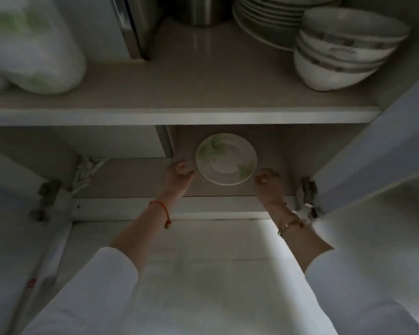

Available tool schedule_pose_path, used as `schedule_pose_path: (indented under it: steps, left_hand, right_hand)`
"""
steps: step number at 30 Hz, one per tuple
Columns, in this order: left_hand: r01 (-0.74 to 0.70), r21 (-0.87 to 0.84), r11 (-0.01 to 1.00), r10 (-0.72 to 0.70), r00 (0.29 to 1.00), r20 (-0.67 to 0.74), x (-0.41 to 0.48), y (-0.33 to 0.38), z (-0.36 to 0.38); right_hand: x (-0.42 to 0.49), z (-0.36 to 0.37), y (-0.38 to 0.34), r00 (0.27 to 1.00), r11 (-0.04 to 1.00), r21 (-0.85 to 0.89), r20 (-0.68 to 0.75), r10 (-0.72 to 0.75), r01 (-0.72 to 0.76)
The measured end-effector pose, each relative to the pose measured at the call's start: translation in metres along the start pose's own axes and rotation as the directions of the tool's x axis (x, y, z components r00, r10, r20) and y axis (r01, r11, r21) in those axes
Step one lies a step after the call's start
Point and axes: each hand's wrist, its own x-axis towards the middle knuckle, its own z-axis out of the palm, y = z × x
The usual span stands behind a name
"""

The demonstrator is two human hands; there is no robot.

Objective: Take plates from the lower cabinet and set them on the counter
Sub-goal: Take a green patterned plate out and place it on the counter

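Reaching low, both white sleeves (102, 286) extend into the open lower cabinet (136, 177). A red string bracelet (160, 206) sits on the left wrist and a gold bracelet (288, 224) on the right.

The left hand (179, 176) is at the left rim of the plate (225, 159), fingers loosely curled, thumb pointing at the rim. The right hand (267, 183) is at the right rim, fingers curled in. Dim and blurred; cannot tell whether either hand actually grips the rim or only sits beside it.

The plate is a single small white one with a green leaf print, face up between the two hands, deep on the cabinet floor. Whether it is resting or already raised, cannot tell.

Handling, judged:
- Glazed ceramic, so stiff, breakable and slick.
- Light enough for one hand.
- Best hold is opposite rims, fingertips under and thumbs on top.
- Keep it level and clear of the shelf edge above on the way out.

The cabinet door (373, 153) stands open at right.

Farther up, the counter (179, 93) carries stacked bowls (344, 49), a pile of plates (269, 18), a metal pot (198, 10) and a blurred white-and-green object (34, 44) at left. Bare counter shows mid-front, so there is room to set the plate.
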Motion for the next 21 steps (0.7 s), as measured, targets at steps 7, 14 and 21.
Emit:
schedule_pose_path:
  steps: [7,14,21]
  left_hand:
    - [-0.164,0.211,0.964,0.157,0.986,0.050,0.064,-0.011,0.032]
    - [-0.186,0.227,0.956,0.162,0.980,0.120,0.080,-0.008,0.044]
    - [-0.198,0.055,0.979,0.191,0.976,0.100,0.080,-0.013,0.050]
  right_hand:
    - [0.075,0.027,0.022,0.997,0.986,-0.165,0.081,-0.018,0.032]
    - [0.090,0.043,0.026,0.996,0.991,-0.117,0.060,0.067,-0.059]
    - [0.081,0.046,0.027,0.999,0.999,-0.008,0.036,0.041,-0.040]
